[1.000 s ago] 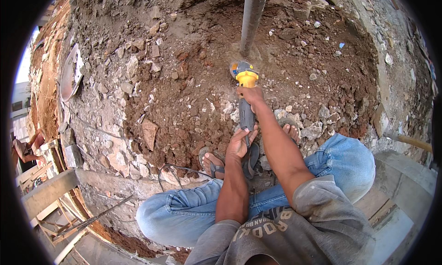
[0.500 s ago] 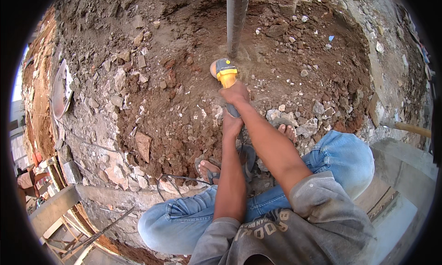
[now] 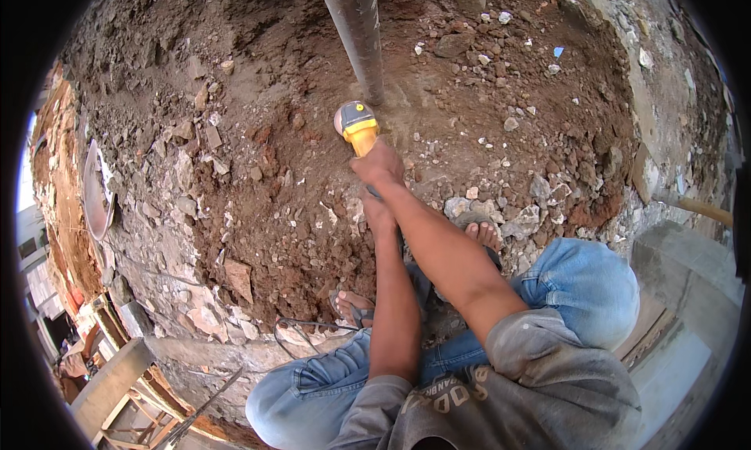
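Both my hands are on a yellow and black angle grinder (image 3: 361,135), held out over the dug soil. My right hand (image 3: 380,165) is wrapped around the body just behind its head. Farther back, my left hand (image 3: 380,211) grips the rear part, which is mostly hidden by my hands. A brownish round disc shows at the left side of the head. Just beyond the tool stands a grey metal pipe (image 3: 353,35), its lower end down at the soil. The disc's far side is hidden, so I cannot tell whether it touches the pipe.
Loose soil and broken stones (image 3: 522,222) surround my sandalled feet. A black cable (image 3: 313,322) lies by my left knee. A shallow pan (image 3: 97,190) rests at the left, and a wooden handle (image 3: 704,210) lies at the right. Another person (image 3: 74,364) is partly visible at far left.
The view has shifted slightly. The grinder and both hands appear farther left, and the pipe now slants more, its upper part toward the left. My grip looks the same.
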### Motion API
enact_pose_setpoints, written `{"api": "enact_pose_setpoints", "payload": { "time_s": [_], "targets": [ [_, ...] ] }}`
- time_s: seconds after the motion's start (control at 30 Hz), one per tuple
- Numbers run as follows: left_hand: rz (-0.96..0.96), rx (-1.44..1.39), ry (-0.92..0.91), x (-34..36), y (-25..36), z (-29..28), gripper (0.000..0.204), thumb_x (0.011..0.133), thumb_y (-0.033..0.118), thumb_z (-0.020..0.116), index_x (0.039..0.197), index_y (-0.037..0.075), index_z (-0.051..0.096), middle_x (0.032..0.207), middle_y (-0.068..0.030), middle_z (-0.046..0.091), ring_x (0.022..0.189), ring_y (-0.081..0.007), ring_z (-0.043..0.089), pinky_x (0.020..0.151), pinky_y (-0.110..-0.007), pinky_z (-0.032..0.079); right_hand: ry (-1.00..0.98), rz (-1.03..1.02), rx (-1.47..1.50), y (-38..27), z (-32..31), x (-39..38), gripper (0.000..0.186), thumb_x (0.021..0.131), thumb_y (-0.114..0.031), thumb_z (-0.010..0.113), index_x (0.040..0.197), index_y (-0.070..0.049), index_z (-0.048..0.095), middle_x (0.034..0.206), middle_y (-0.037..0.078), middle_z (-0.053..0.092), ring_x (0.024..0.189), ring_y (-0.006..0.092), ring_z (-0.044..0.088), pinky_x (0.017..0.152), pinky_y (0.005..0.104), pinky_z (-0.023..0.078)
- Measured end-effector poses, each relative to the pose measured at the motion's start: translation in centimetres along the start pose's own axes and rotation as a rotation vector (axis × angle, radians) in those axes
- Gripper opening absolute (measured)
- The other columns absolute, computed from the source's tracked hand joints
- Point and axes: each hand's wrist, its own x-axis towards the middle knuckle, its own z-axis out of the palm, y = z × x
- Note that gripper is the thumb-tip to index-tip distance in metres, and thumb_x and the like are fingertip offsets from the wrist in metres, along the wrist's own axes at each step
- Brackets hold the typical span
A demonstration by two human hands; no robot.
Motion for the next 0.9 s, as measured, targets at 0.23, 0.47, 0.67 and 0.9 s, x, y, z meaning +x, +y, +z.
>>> {"api": "enact_pose_setpoints", "payload": {
  "time_s": [0.23,0.47,0.67,0.9],
  "targets": [
    [0.110,-0.336,-0.178,-0.5,1.2,0.4,0.069,0.087,0.043,0.071,0.131,-0.004,0.047,0.124,-0.0191,0.058,0.104,-0.0209,0.062,0.082,-0.037,0.053,0.000,-0.013,0.011,0.5,-0.2,0.4,0.068,0.076,-0.026,0.076,0.133,-0.001,0.047,0.119,0.024,0.067,0.115,0.0381,0.064,0.100,0.0452,0.050],
    [0.088,-0.155,0.012,1.1,1.0,0.7,0.069,0.092,0.051,0.060,0.136,0.000,0.045,0.127,-0.0204,0.057,0.117,-0.0294,0.057,0.096,-0.042,0.046,-0.049,-0.039,0.000,-0.4,0.0,1.1,0.069,0.077,-0.024,0.074,0.135,0.001,0.045,0.120,0.024,0.066,0.116,0.0372,0.064,0.101,0.0449,0.049],
    [0.014,0.081,-0.002,0.6,2.0,1.1,0.073,0.090,0.052,0.059,0.138,0.000,0.043,0.130,-0.0244,0.056,0.123,-0.0362,0.054,0.101,-0.043,0.042,-0.014,-0.042,-0.009,0.4,0.3,2.0,0.074,0.076,-0.026,0.076,0.137,0.001,0.045,0.121,0.025,0.066,0.115,0.0380,0.064,0.101,0.0447,0.049],
    [0.034,-0.008,0.017,1.5,1.5,1.2,0.072,0.087,0.054,0.062,0.130,-0.002,0.048,0.123,-0.0244,0.058,0.117,-0.0379,0.057,0.096,-0.046,0.044,-0.026,-0.044,-0.008,0.4,0.5,2.4,0.073,0.076,-0.029,0.076,0.136,-0.002,0.045,0.119,0.024,0.067,0.115,0.0378,0.064,0.101,0.0440,0.049]
  ]
}}
